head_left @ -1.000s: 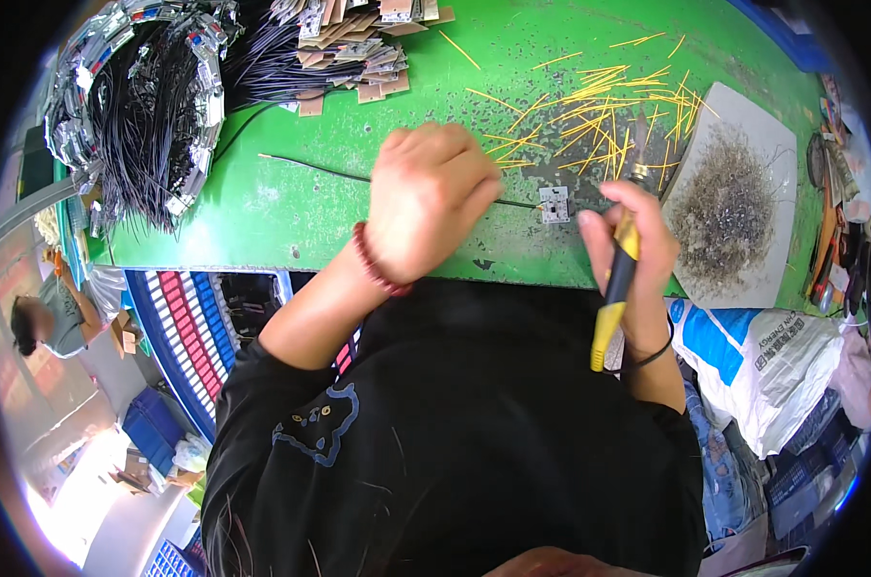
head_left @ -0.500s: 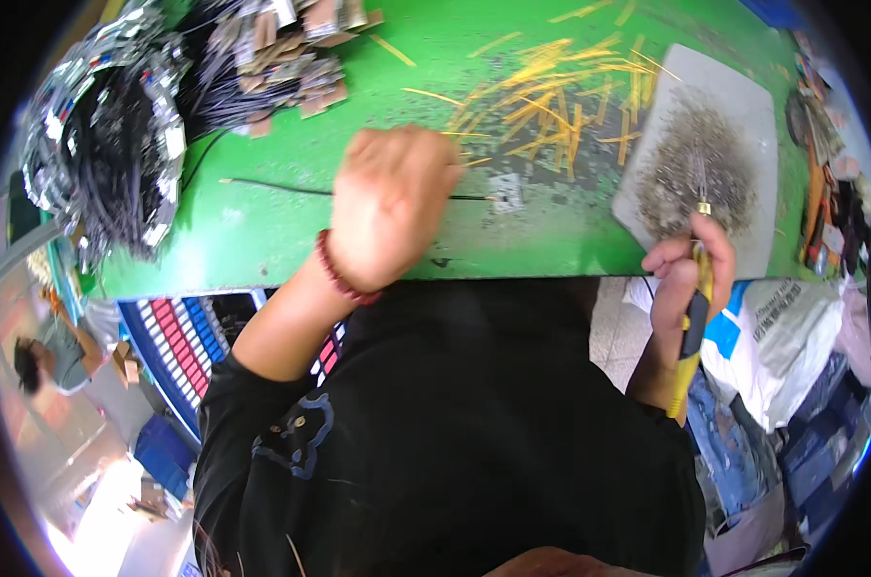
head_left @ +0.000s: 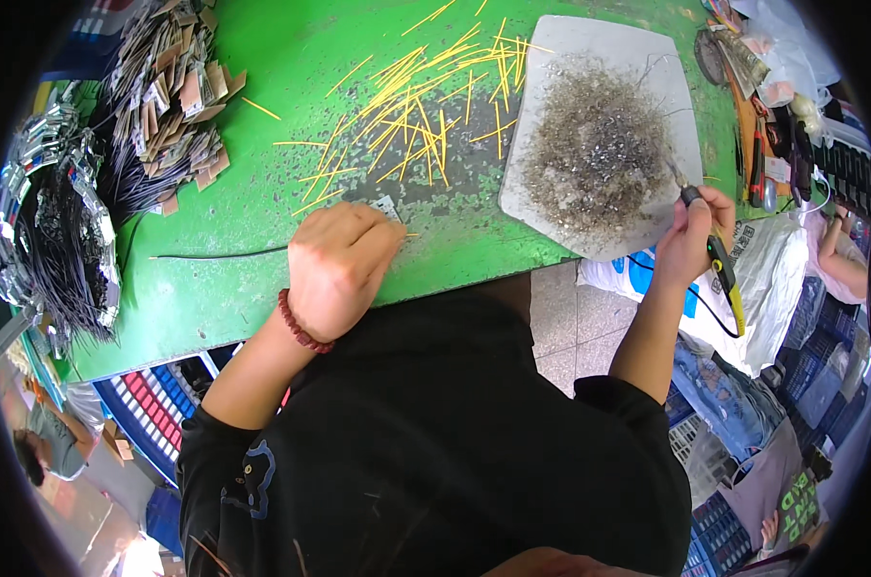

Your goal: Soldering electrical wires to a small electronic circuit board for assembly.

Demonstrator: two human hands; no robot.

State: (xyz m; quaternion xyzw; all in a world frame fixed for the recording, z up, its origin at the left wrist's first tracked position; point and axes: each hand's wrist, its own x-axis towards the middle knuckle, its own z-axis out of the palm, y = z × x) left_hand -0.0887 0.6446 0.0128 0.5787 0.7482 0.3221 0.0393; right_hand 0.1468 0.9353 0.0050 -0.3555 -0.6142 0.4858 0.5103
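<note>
My left hand (head_left: 344,258), a dark red bead bracelet at its wrist, is closed over a thin black cable (head_left: 224,255). The cable's bare end points left; the fingertips are hidden under the hand. A small silvery plate (head_left: 386,207) shows just past the knuckles. My right hand (head_left: 693,231) grips a soldering iron (head_left: 725,274) with a yellow and black handle. Its metal tip points up and left, at the right edge of a pale grey board (head_left: 681,111). A heap of brownish-grey crumbs and bits (head_left: 599,139) covers much of that board.
Thin yellow strips (head_left: 426,125) lie scattered over the green table (head_left: 252,192). At the left are a bundle of black cables with silvery ends (head_left: 55,221) and another with brown tabs (head_left: 176,96). Tools (head_left: 757,154) lie at the right edge; white sacks (head_left: 767,274) stand below.
The view has swung, so the table things appear farther left. The soldering iron has gone from over the heap to the board's right edge. My left hand stays over the cable.
</note>
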